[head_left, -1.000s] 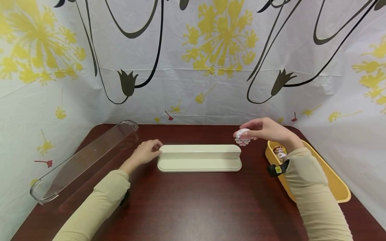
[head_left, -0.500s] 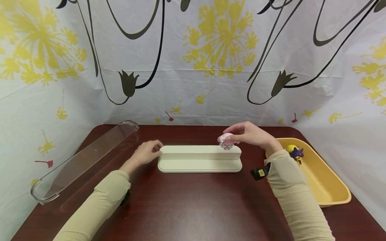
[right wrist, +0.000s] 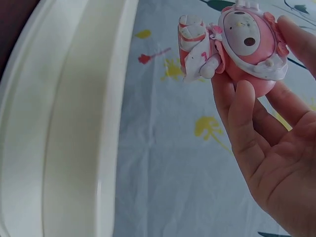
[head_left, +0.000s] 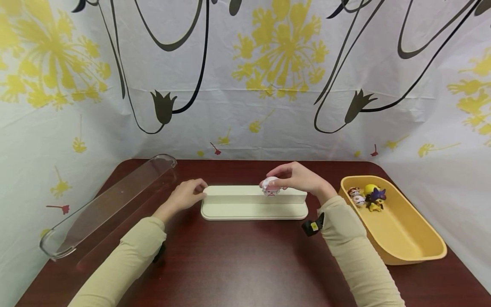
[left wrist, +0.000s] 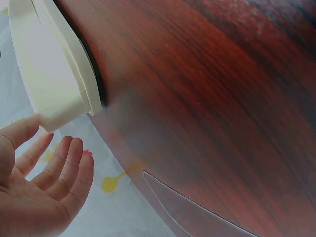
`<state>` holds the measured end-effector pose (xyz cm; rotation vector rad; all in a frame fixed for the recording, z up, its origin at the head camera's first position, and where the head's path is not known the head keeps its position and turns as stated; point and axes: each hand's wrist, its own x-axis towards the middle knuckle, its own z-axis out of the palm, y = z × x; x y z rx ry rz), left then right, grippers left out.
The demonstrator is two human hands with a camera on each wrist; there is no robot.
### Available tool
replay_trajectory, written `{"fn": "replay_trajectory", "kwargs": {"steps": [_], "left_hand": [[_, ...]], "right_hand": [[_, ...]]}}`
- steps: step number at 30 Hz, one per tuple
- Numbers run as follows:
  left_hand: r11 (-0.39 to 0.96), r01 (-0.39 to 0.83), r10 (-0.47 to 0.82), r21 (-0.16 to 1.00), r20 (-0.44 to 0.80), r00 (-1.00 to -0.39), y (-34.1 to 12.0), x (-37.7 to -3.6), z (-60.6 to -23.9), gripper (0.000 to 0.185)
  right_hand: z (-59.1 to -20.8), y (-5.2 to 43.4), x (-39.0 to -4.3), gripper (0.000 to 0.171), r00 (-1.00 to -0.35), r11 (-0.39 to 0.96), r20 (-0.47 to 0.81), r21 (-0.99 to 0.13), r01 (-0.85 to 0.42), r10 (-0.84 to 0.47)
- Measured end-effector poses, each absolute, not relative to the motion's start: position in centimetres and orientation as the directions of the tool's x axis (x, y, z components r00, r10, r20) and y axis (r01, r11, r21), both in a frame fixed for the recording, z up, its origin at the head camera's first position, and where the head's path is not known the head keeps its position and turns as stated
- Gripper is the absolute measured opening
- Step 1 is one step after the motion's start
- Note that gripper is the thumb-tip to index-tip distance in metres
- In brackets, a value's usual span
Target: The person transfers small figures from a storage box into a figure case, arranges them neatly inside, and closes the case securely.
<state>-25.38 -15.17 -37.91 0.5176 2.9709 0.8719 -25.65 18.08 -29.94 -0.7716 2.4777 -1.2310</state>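
Observation:
A pink and white cartoon figurine (right wrist: 242,47) is pinched by the head between the thumb and fingers of my right hand (head_left: 301,179). In the head view it overlaps the raised back step of a cream two-tier stand (head_left: 253,211), right of its middle. The right wrist view shows it apart from the stand's edge, its feet toward the stand. My left hand (head_left: 186,195) touches the stand's left end. Seen from the left wrist, the thumb and index fingertip rest at that cream corner, while the other fingers are loosely bent with nothing in them.
A yellow bin (head_left: 402,232) stands at the right, with several small figurines (head_left: 370,197) heaped at its far end. On the left lies a long clear plastic cover (head_left: 111,202). A patterned cloth (head_left: 245,128) hangs behind the dark wooden table (head_left: 245,260).
My right hand has carried the figurine leftward from beside the bin to over the stand, and the figurines in the bin have come into view. My left hand has stayed at the stand's end.

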Motion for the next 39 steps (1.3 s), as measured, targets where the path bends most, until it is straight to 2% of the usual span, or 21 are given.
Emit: {"fn": "replay_trajectory", "kwargs": {"steps": [17, 24, 32, 39], "left_hand": [[0.790, 0.314, 0.317, 0.527, 0.087, -0.944, -15.3, -25.5, -38.0, 0.022], [0.786, 0.313, 0.318, 0.533, 0.085, -0.944, -15.3, -25.5, -37.9, 0.021], [0.789, 0.314, 0.317, 0.529, 0.088, -0.944, -15.3, -25.5, -37.9, 0.021], [0.796, 0.304, 0.306, 0.523, 0.084, -0.948, -15.3, -25.5, -38.0, 0.020]], "right_hand": [[-32.2, 14.1, -25.9, 0.026, -0.795, 0.481, 0.006, -0.794, -0.372, -0.606], [-30.5, 11.9, -23.6, 0.025, -0.791, 0.487, 0.004, -0.787, -0.380, -0.612], [-34.2, 10.8, -25.3, 0.026, -0.813, 0.490, 0.000, -0.798, -0.350, -0.582], [-35.4, 9.7, -25.5, 0.025, -0.812, 0.478, 0.011, -0.803, -0.355, -0.584]]}}
